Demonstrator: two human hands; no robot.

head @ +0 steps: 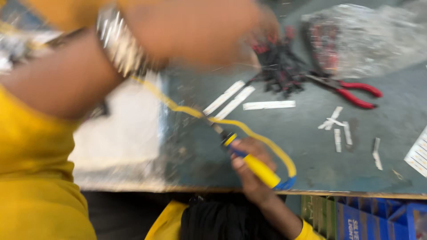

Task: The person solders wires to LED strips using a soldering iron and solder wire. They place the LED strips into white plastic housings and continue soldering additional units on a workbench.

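A soldering iron (255, 168) lies low in the frame's centre on the worktop (302, 146), its cord (187, 109) running up-left. Loose strips (267, 105) sit just above it, with more to the right. A heap of wired parts (278, 66) occupies the upper centre; pliers (351, 91) lie right of it, below a plastic bag (369, 35). Crates (369, 220) stand under the worktop's edge, lower right.

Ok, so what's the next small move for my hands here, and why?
Probably settle the left hand onto the black wire bundle and pick one piece. That hand is motion-blurred right beside the bundle, while the right hand already grips the yellow-handled soldering iron over the bench.
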